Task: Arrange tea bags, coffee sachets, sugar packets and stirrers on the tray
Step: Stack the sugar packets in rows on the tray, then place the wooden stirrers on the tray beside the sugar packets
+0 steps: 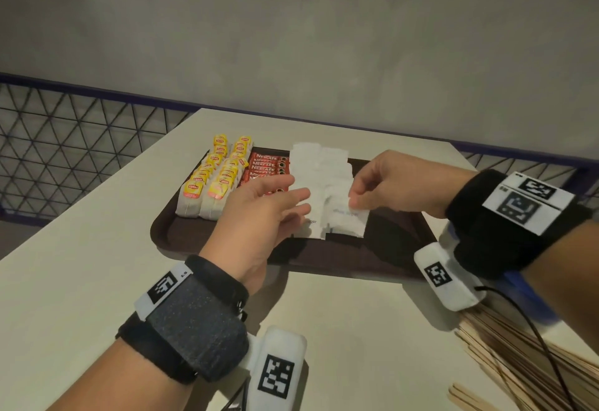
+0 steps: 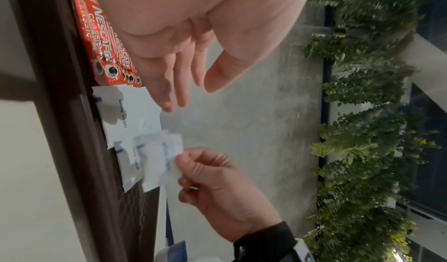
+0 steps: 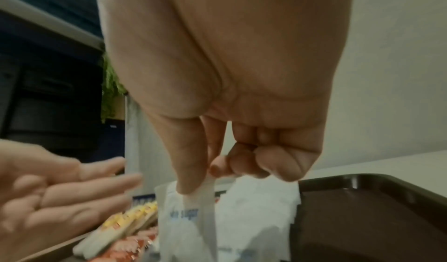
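Right hand (image 1: 385, 180) pinching a sugar packet (image 1: 351, 216) at frame centre, left hand (image 1: 259, 213) flat and released beside it; risks nudging the loose white pile askew

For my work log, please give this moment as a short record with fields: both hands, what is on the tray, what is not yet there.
left hand: open, fingers straight beside the sugar packets
right hand: pinches one sugar packet by its top edge
tray: tea bags, coffee sachets, sugar packets
stirrers: on the table, off the tray
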Demonstrator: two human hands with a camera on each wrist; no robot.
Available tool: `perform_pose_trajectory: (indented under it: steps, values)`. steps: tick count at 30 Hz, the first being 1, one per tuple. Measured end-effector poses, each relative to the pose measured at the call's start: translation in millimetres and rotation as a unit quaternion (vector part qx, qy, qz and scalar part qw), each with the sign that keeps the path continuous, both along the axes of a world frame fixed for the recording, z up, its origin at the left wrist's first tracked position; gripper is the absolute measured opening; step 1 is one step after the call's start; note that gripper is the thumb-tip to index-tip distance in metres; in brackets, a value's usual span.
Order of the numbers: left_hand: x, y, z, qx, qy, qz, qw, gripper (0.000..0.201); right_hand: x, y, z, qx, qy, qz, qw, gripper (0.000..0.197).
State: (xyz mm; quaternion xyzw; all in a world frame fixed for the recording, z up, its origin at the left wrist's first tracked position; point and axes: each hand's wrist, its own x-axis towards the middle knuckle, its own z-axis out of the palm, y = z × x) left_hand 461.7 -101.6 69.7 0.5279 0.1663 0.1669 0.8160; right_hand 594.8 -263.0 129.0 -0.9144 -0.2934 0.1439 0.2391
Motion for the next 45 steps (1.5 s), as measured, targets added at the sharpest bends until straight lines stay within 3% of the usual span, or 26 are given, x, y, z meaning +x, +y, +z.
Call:
perform_pose_trajectory:
  steps: [5, 13, 17, 21, 23, 25, 28, 32, 34, 36, 39, 45]
  values:
    - [-0.2, 2.8, 1.2, 0.005, -0.002, 0.005, 1.000, 0.023, 20.0, 2.0, -21.2, -0.108, -0.016, 0.012, 0.994, 0.008]
    - [0.6, 4.0, -0.7, 0.017, 0.016, 0.003, 1.000, 0.023, 36.4, 14.5, -29.5, -0.136, -0.056, 0.026, 0.989, 0.012]
    - [-0.8, 5.6, -0.2, 0.050, 0.014, -0.002, 0.999, 0.019, 21.4, 7.4, -9.8, -0.090, -0.088, 0.014, 0.992, 0.018]
    - [-13.4, -4.0, 14.5, 0.079, -0.001, -0.098, 0.992, 0.028, -35.6, -36.8, 20.0, -0.059, -0.070, 0.025, 0.995, 0.029]
    - [-21.3, -17.9, 25.9, 0.095, -0.021, -0.170, 0.981, 0.031, -70.7, -76.0, 28.3, -0.137, -0.036, 0.058, 0.988, 0.041]
    - [-25.8, -39.1, 37.5, 0.150, -0.036, -0.224, 0.962, 0.030, -103.7, -121.5, 28.0, -0.260, 0.001, 0.073, 0.963, 0.056]
    - [-33.1, -77.5, 57.0, 0.311, -0.045, -0.309, 0.898, 0.035, -135.2, -181.5, 14.7, -0.369, 0.001, 0.064, 0.927, 0.075]
    - [-43.7, -132.4, 69.7, 0.581, -0.005, -0.393, 0.713, 0.063, -150.1, -236.4, -15.6, -0.345, -0.017, 0.014, 0.939, 0.116]
    - [-44.9, -160.2, 63.5, 0.676, 0.000, -0.400, 0.619, 0.077, -149.7, -247.4, -31.9, -0.319, -0.015, -0.005, 0.948, 0.133]
    - [-43.4, -183.6, 52.0, 0.738, -0.015, -0.392, 0.549, 0.085, -146.8, -250.4, -44.4, -0.302, -0.020, -0.019, 0.953, 0.136]
    - [-41.1, -204.4, 32.7, 0.775, -0.039, -0.390, 0.495, 0.090, -144.4, -248.9, -52.6, -0.269, -0.048, -0.015, 0.962, 0.103]
    - [-42.2, -211.8, 7.2, 0.803, -0.014, -0.379, 0.459, 0.095, -146.5, -246.2, -60.2, -0.176, -0.088, 0.048, 0.979, 0.064]
